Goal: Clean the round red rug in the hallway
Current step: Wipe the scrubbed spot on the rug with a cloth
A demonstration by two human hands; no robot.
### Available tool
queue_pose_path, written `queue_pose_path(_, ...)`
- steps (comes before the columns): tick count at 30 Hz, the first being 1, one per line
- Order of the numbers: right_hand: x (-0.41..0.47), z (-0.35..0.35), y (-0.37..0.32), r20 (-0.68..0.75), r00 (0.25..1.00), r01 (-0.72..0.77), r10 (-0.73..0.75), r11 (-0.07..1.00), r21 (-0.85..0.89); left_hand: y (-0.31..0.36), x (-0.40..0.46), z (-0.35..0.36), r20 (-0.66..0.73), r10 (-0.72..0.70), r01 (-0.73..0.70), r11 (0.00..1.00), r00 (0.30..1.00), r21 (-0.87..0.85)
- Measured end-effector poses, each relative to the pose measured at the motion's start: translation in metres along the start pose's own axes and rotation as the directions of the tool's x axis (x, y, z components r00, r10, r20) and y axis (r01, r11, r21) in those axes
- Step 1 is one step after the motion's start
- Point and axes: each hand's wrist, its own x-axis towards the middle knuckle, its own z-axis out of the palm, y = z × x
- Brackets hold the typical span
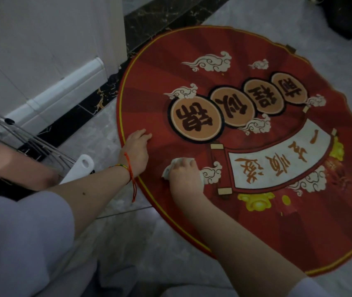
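Right hand point(184, 171) presses cloth point(167, 172) on red rug point(245, 232) — gold-trimmed.

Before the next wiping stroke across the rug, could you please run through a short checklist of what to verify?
1. Cloth held by the right hand: ok.
2. Cloth touching the red rug: ok.
3. Left hand resting on the rug near its edge to steady it: ok.
4. Rug flat on the floor: ok near the hands, far edge cannot tell.
5. Cloth damp or clean: cannot tell.
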Motion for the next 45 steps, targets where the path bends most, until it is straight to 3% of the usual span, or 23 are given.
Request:
queue_pose_path(5, -0.019, -0.001, -0.044, 0.02, 0.968, 0.247, -0.251, 0.962, 0.12, 0.004, 0.001, -0.007, 0.048, 0.003, -0.005, 1.0, 0.999, 0.027)
queue_pose_path(7, -0.013, -0.008, -0.034, 0.03, 0.969, 0.226, -0.244, 0.934, 0.276, 0.004, 0.002, -0.009, 0.069, -0.003, 0.001, 1.0, 0.998, 0.019)
queue_pose_path(9, -0.002, -0.016, -0.006, 0.056, 0.991, 0.074, -0.123, 0.838, 0.541, 0.006, 0.004, -0.01, 0.085, -0.015, 0.017, 1.0, 0.996, -0.015)
queue_pose_path(10, 0.006, -0.021, 0.01, 0.117, 0.993, -0.065, -0.026, 0.701, 0.71, 0.007, 0.005, -0.01, 0.083, -0.019, 0.021, 0.999, 0.996, -0.029)
queue_pose_path(11, 0.011, -0.023, 0.027, 0.195, 0.979, -0.199, 0.059, 0.48, 0.854, 0.007, 0.006, -0.01, 0.083, -0.033, 0.036, 0.999, 0.996, -0.036)
queue_pose_path(12, 0.016, -0.025, 0.04, 0.264, 0.955, -0.29, 0.131, 0.258, 0.922, 0.008, 0.007, -0.01, 0.075, -0.042, 0.045, 0.998, 0.996, -0.036)
queue_pose_path(13, 0.023, -0.023, 0.052, 0.309, 0.929, -0.338, 0.204, 0.126, 0.933, 0.007, 0.006, -0.009, 0.053, -0.048, 0.05, 0.998, 0.997, -0.042)
queue_pose_path(14, 0.029, -0.02, 0.061, 0.313, 0.911, -0.359, 0.269, 0.143, 0.922, 0.007, 0.005, -0.007, 0.023, -0.042, 0.043, 0.998, 0.999, -0.046)
queue_pose_path(17, 0.047, -0.012, 0.068, 0.215, 0.904, -0.402, 0.37, 0.562, 0.723, 0.003, 0.002, -0.003, -0.029, -0.036, 0.035, 0.999, 0.999, -0.022)
queue_pose_path(18, 0.051, -0.012, 0.064, 0.223, 0.902, -0.421, 0.369, 0.645, 0.638, 0.002, 0.002, -0.002, -0.034, -0.028, 0.028, 1.0, 0.999, -0.009)
queue_pose_path(22, 0.055, -0.002, 0.027, 0.147, 0.926, -0.376, 0.348, 0.819, 0.434, 0.002, -0.001, -0.002, -0.056, -0.006, 0.006, 1.0, 0.998, -0.01)
queue_pose_path(26, 0.044, 0.008, -0.007, -0.034, 0.966, -0.201, 0.256, 0.829, 0.522, -0.002, -0.001, -0.004, -0.014, -0.006, 0.005, 1.0, 1.0, -0.008)
queue_pose_path(30, 0.011, 0.01, -0.045, -0.167, 0.984, 0.142, -0.06, 0.831, 0.537, 0.001, 0.0, -0.005, -0.028, -0.02, 0.02, 1.0, 0.999, -0.017)
queue_pose_path(32, 0.011, 0.01, -0.036, -0.13, 0.979, 0.203, -0.157, 0.814, 0.544, 0.003, 0.001, -0.006, -0.028, -0.027, 0.026, 1.0, 0.999, -0.015)
queue_pose_path(34, 0.028, 0.006, -0.008, -0.104, 0.99, 0.137, -0.099, 0.872, 0.47, 0.002, 0.001, -0.006, -0.009, -0.012, 0.012, 1.0, 1.0, -0.016)
queue_pose_path(35, 0.037, 0.002, 0.01, -0.121, 0.993, 0.048, 0.009, 0.889, 0.455, 0.0, 0.001, -0.005, -0.007, -0.006, 0.006, 1.0, 1.0, -0.016)
queue_pose_path(37, 0.056, -0.002, 0.044, -0.096, 0.975, -0.139, 0.2, 0.89, 0.434, -0.003, -0.002, -0.003, -0.026, -0.001, 0.001, 1.0, 1.0, -0.022)
queue_pose_path(39, 0.068, 0.003, 0.057, -0.029, 0.963, -0.233, 0.268, 0.88, 0.415, -0.004, -0.005, 0.0, -0.037, 0.003, -0.004, 0.999, 0.999, -0.035)
queue_pose_path(42, 0.068, 0.007, 0.041, 0.007, 0.96, -0.257, 0.279, 0.871, 0.419, -0.005, -0.009, 0.003, -0.049, 0.029, -0.031, 0.999, 0.998, -0.026)
queue_pose_path(45, 0.058, 0.014, 0.017, -0.07, 0.972, -0.167, 0.226, 0.864, 0.475, -0.006, -0.01, 0.0, -0.044, 0.021, -0.021, 1.0, 0.999, -0.007)
